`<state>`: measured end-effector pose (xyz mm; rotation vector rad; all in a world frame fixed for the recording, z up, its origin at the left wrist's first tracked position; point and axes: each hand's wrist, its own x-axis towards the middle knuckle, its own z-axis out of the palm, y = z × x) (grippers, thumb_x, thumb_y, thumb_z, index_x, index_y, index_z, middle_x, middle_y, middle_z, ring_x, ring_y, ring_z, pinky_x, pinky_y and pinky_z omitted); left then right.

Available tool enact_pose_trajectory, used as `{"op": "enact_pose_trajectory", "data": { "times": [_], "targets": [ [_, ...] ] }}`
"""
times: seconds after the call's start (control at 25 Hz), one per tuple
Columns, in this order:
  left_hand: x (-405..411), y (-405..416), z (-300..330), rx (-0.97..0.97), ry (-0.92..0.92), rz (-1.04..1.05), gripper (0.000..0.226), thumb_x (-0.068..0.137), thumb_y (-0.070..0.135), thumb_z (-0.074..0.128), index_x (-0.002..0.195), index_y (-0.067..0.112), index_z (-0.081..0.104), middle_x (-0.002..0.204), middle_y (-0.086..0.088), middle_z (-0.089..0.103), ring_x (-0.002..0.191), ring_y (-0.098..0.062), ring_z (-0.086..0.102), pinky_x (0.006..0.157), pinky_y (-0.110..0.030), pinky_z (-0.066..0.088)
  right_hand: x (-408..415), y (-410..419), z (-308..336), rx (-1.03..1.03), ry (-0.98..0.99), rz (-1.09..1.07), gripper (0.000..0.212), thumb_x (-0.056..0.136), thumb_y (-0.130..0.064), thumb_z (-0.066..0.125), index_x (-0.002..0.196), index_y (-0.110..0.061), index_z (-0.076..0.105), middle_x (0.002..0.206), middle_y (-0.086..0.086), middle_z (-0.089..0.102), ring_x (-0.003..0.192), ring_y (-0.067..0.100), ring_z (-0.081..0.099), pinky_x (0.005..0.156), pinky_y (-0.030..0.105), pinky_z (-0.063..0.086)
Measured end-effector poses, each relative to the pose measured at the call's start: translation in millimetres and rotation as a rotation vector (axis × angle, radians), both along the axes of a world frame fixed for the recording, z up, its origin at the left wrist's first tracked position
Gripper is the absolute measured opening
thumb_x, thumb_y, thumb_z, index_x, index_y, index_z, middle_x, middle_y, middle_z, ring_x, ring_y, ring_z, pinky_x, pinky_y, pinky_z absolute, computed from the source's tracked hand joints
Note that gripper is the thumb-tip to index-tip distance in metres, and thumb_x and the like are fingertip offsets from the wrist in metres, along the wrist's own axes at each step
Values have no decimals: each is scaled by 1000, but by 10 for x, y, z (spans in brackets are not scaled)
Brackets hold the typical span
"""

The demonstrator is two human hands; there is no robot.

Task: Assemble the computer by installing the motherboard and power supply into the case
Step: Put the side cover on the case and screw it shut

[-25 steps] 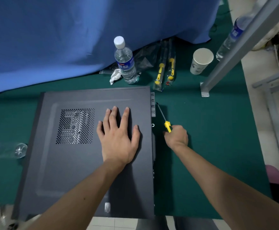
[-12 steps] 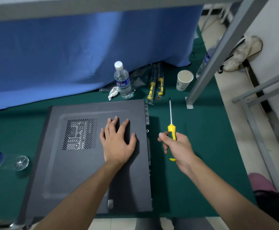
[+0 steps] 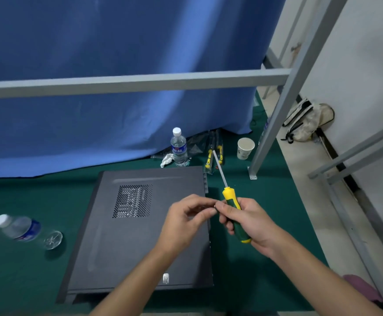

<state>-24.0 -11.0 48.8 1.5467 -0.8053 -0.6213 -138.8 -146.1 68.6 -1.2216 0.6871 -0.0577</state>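
Bare green mat lies open right of the computer case [image 3: 140, 236], while behind it crowd a water bottle [image 3: 178, 148], packaged screwdrivers [image 3: 213, 153], paper cup [image 3: 245, 148] and frame post [image 3: 275, 124].

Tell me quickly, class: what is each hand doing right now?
Left hand: fingertips pinched beside the right thumb; whether they hold anything cannot be told.
Right hand: grips the screwdriver, shaft pointing up and away.
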Motion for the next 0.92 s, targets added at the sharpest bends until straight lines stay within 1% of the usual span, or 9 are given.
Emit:
{"op": "enact_pose_trajectory", "data": {
  "times": [0.08, 0.16, 0.2, 0.28, 0.36, 0.44, 0.52, 0.72, 0.92],
  "targets": [
    [-50, 82, 156, -42, 24, 4, 20, 81, 7, 75, 89, 25, 78, 88, -6, 74, 84, -19, 71, 80, -32, 57, -50, 77, 155, 17, -21, 36, 20, 87, -25, 70, 88, -5, 67, 67, 6, 62, 51, 11, 50, 48, 23, 43],
    [-97, 132, 282, -77, 130, 20, 16, 79, 11, 74, 83, 26, 79, 83, -6, 75, 78, -17, 72, 75, -27, 56, -95, 129, 283, 16, -47, 72, 23, 83, -33, 71, 82, -10, 68, 68, 8, 63, 50, 12, 50, 46, 23, 42],
    [-108, 163, 339, -98, 189, 38, 14, 77, 12, 74, 81, 24, 80, 81, -5, 75, 76, -15, 71, 72, -24, 55, -127, 135, 341, -33, -50, 97, 22, 83, -36, 71, 76, -16, 66, 66, 8, 63, 49, 13, 50, 46, 23, 42],
    [-92, 241, 447, -142, 241, 110, 12, 74, 13, 73, 79, 22, 79, 77, -3, 75, 73, -14, 70, 70, -22, 55, -213, 76, 434, -330, 2, 159, 35, 88, -40, 70, 61, -23, 55, 58, 3, 59, 47, 13, 48, 46, 23, 40],
    [-53, 317, 550, -172, 240, 185, 9, 71, 12, 75, 79, 17, 77, 76, -3, 74, 74, -14, 69, 72, -23, 55, -317, -42, 488, -763, 70, 211, 46, 88, -47, 67, 61, -17, 45, 50, -6, 48, 46, 10, 39, 47, 23, 33],
    [-6, 372, 654, -211, 246, 233, 12, 72, 6, 76, 81, 14, 75, 76, -3, 73, 74, -12, 68, 73, -22, 55, -394, -153, 546, -1132, 74, 264, 48, 87, -52, 63, 61, -17, 45, 48, -6, 41, 45, 11, 34, 46, 24, 27],
    [22, 403, 740, -236, 245, 255, 14, 73, 0, 75, 82, 10, 73, 76, -2, 73, 74, -11, 67, 73, -20, 54, -428, -208, 611, -1383, 72, 322, 48, 88, -51, 63, 58, -22, 39, 46, -5, 39, 46, 15, 34, 45, 24, 24],
    [7, 537, 855, -268, 212, 290, 16, 74, -7, 75, 82, 8, 73, 77, -1, 73, 74, -9, 67, 72, -17, 53, -427, -187, 699, -1554, 72, 357, 45, 83, -52, 55, 56, -28, 29, 44, -5, 35, 43, 11, 33, 43, 24, 20],
    [25, 621, 902, -247, 160, 324, 19, 72, -9, 76, 79, 10, 74, 75, -2, 74, 72, -9, 68, 70, -16, 52, -368, -194, 749, -1601, 105, 392, 46, 87, -50, 58, 59, -23, 34, 46, -4, 40, 46, 16, 38, 44, 25, 22]
  ]
}}
